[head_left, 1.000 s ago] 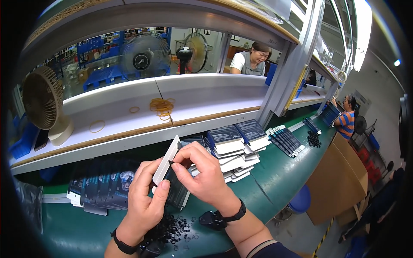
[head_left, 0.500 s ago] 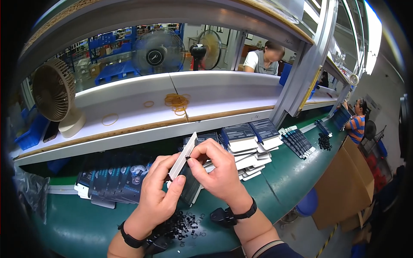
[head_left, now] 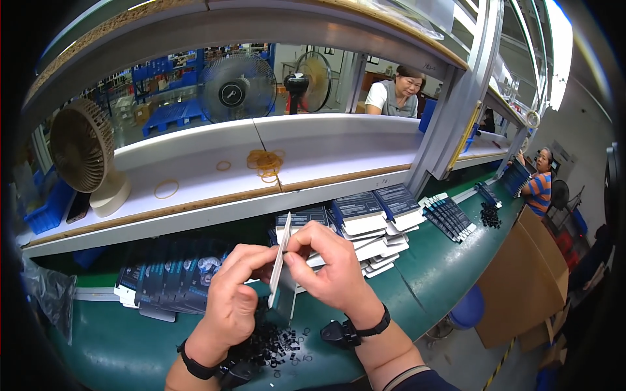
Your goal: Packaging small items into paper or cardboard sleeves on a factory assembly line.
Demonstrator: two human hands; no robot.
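Your right hand (head_left: 331, 277) pinches the box (head_left: 282, 266), left hand's (head_left: 228, 301) hold unclear; slipping could drop it onto black clips (head_left: 274, 343) near the surface's (head_left: 130, 342) front edge.

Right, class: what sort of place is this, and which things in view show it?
Probably a factory packing workshop: stacked cartons and a heap of small black parts lie on a long green workbench, with another person in a striped top further along.
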